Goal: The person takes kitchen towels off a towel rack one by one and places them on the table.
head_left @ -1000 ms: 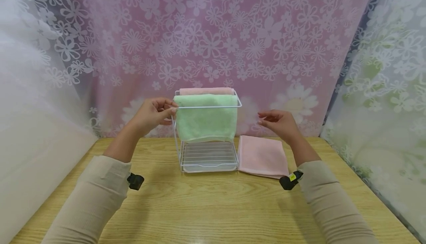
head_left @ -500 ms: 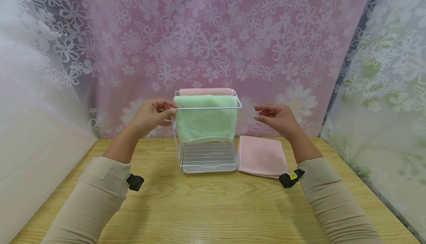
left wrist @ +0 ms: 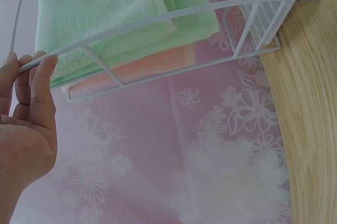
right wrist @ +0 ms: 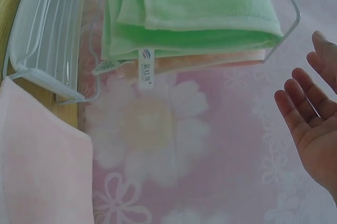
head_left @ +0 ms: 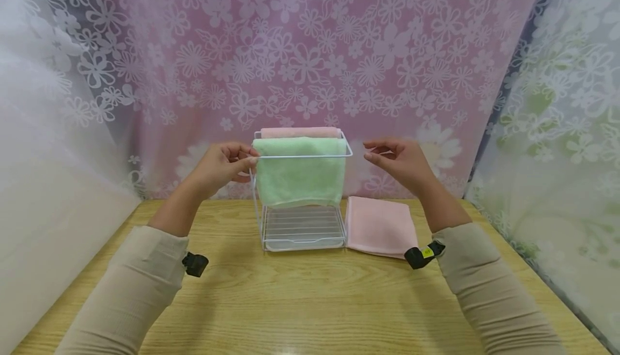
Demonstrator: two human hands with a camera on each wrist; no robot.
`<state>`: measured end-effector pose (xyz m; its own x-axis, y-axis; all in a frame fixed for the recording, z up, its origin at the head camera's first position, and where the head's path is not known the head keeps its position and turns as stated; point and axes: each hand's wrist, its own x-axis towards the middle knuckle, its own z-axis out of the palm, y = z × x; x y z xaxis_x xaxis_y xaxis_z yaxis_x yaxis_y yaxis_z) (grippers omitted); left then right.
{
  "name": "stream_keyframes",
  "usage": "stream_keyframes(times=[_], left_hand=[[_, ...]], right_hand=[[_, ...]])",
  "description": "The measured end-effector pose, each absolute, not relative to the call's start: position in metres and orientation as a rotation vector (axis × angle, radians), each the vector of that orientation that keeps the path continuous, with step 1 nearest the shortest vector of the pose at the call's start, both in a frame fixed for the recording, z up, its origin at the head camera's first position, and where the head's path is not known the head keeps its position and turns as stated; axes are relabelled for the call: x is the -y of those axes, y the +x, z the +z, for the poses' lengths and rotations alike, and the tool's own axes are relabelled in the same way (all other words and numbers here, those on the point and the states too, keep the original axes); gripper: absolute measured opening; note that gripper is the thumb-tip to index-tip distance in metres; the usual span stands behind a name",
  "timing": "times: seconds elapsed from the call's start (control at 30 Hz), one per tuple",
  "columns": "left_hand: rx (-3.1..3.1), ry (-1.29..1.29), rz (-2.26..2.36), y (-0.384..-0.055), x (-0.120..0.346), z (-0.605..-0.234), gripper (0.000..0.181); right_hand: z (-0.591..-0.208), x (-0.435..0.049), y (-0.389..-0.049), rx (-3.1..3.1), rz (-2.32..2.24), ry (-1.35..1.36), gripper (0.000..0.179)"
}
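A white wire rack (head_left: 304,240) stands on the table, with a green towel (head_left: 300,175) draped over its upper part. Behind that towel hangs a pink towel (head_left: 300,132), mostly hidden. At the upper left corner my left hand (head_left: 220,167) pinches the rack's frame; the left wrist view shows thumb and fingers around the white wire (left wrist: 152,21). My right hand (head_left: 402,161) hovers just right of the rack's top, touching nothing, its fingers loosely bent. The right wrist view shows a white label (right wrist: 146,68) hanging from the towels.
A folded pink towel (head_left: 380,226) lies on the wooden table (head_left: 290,301) beside the rack's right side. Under the rack's wire grid sits a pale tray (head_left: 305,246). Floral curtains (head_left: 310,48) close in the back and both sides.
My right hand has risen and moved left, closer to the rack's upper right corner. My left hand keeps its hold on the rack, and the towels hang as before.
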<state>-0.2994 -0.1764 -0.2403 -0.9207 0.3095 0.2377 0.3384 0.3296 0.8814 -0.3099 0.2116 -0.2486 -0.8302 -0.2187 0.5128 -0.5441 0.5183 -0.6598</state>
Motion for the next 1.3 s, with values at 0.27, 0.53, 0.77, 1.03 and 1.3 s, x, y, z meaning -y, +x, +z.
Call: stream_keyframes(times=[0.27,0.53,0.77,1.03,1.3], left_hand=[[2.533,-0.632,-1.69,-0.298,0.178,-0.241,0.027],[2.529,-0.649,-1.695,-0.297,0.178,-0.241,0.026],[2.534,-0.663,-1.695,-0.294,0.179,-0.242,0.026],[2.533,-0.687,-1.701,-0.295,0.179,-0.242,0.027],[2.522,-0.696,-1.717,-0.295,0.18,-0.242,0.027]], right_hand=[[-0.232,-0.2,-0.307,2.393,1.242,0.69,0.034],[-0.221,-0.19,-0.307,2.341,1.261,0.731,0.032],[-0.214,-0.18,-0.308,2.345,1.281,0.782,0.033],[-0.209,-0.167,-0.305,2.353,1.26,0.844,0.032],[-0.202,-0.158,-0.305,2.379,1.112,0.937,0.037]])
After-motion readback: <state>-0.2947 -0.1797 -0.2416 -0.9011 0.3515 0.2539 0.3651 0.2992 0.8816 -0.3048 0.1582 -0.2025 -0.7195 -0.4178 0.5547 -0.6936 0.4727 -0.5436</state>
